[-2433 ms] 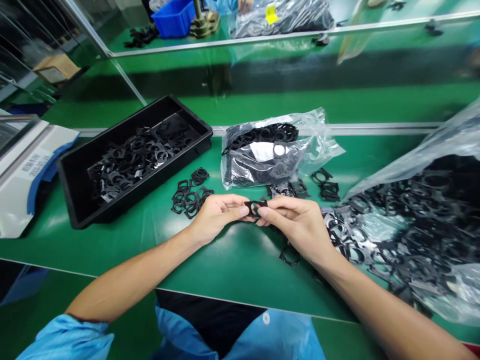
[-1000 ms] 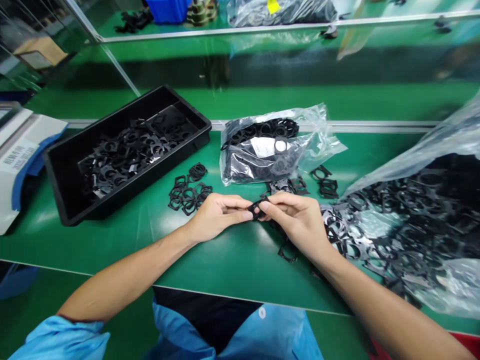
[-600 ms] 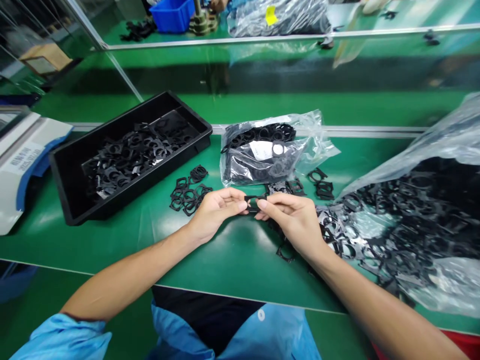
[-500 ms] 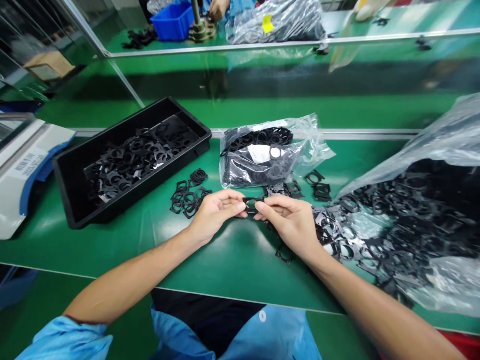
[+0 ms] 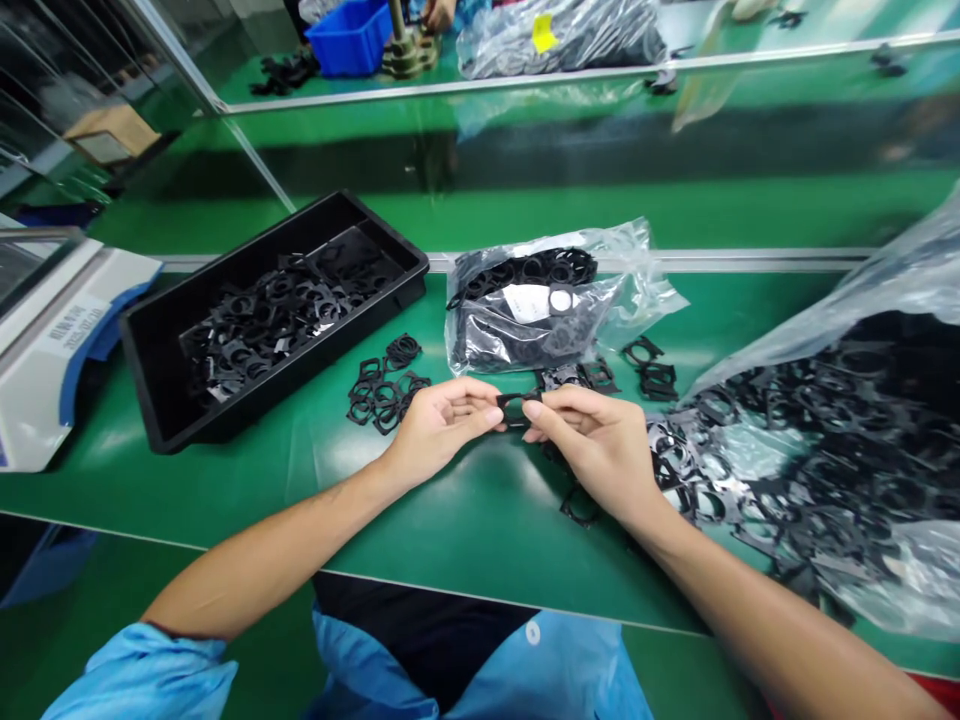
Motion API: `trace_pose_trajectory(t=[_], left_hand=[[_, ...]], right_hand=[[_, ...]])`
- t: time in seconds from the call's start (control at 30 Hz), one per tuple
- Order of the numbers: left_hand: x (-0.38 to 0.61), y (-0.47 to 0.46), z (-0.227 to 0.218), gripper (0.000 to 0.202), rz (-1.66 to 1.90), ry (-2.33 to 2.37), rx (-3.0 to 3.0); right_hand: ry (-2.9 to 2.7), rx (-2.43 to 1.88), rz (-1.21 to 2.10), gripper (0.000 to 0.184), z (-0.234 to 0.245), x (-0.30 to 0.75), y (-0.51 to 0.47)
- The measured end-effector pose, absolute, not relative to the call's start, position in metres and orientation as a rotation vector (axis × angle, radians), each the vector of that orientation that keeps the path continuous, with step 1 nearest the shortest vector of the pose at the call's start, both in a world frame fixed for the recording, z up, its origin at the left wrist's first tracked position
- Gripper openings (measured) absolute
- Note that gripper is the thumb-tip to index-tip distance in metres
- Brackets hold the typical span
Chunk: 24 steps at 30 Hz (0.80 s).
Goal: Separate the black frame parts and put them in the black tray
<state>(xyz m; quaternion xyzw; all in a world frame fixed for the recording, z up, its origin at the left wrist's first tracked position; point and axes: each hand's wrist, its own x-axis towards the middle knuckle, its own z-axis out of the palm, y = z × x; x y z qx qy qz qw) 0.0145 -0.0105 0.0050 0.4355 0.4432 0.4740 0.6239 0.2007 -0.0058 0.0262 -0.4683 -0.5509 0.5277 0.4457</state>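
Between both my hands is a small black plastic frame (image 5: 515, 424) with a round hole, held just above the green table. My left hand (image 5: 442, 425) pinches its left end between thumb and fingers. The right end is gripped the same way by my right hand (image 5: 596, 440). Left of my left hand lies a small group of similar black frames (image 5: 380, 392). Behind my hands, a clear bag (image 5: 525, 330) holds more of them. Several loose frames (image 5: 656, 380) lie beyond my right hand, and one (image 5: 579, 507) sits partly under my right wrist.
A black tray (image 5: 281, 410) of black parts stands at the left, beside a white and blue machine (image 5: 82, 340). On the right, a large open plastic bag (image 5: 810, 320) spills a heap of frames (image 5: 817, 470). Across a clear partition, a blue bin (image 5: 349, 40) and a person's hand (image 5: 439, 14) show.
The whole view has shifted slightly, so the things on the table appear a little further right. Both hands still hold the black frame, its round hole facing me a bit more.
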Motion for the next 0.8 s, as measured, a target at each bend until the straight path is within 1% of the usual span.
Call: trace_pose_trajectory(t=[0.17,0.27,0.4,0.53,0.6,0.7,0.8], left_hand=[[0.0121,-0.0103,0.0048,0.036,1.021,1.024,1.098],[0.0096,-0.0116,0.0059,0.029,1.069,1.059,1.252],[0.0078,-0.0125,0.0079,0.029,1.084,1.019,1.413],[0.01,-0.0119,0.009,0.029,0.985,0.955,1.301],[0.0113,-0.0108,0.0088,0.031,0.996,0.942,1.211],[0.012,-0.0087,0.0082,0.035,1.098,0.945,1.049],[0.0123,-0.0076,0.0081,0.038,1.126,0.95,0.944]], right_hand=[[-1.44,-1.159,1.245,0.036,0.0227,0.2009,-0.0061],[-1.605,-1.15,1.155,0.034,0.0214,0.204,-0.0031],[-1.792,-1.13,1.075,0.032,0.0223,0.2065,-0.0006],[-1.697,-1.139,1.133,0.036,0.0248,0.2045,-0.0023],[-1.602,-1.14,1.209,0.037,0.0256,0.203,-0.0028],[-1.481,-1.135,1.321,0.033,0.0254,0.2015,-0.0025],[-1.481,-1.138,1.322,0.027,0.0244,0.2019,-0.002]])
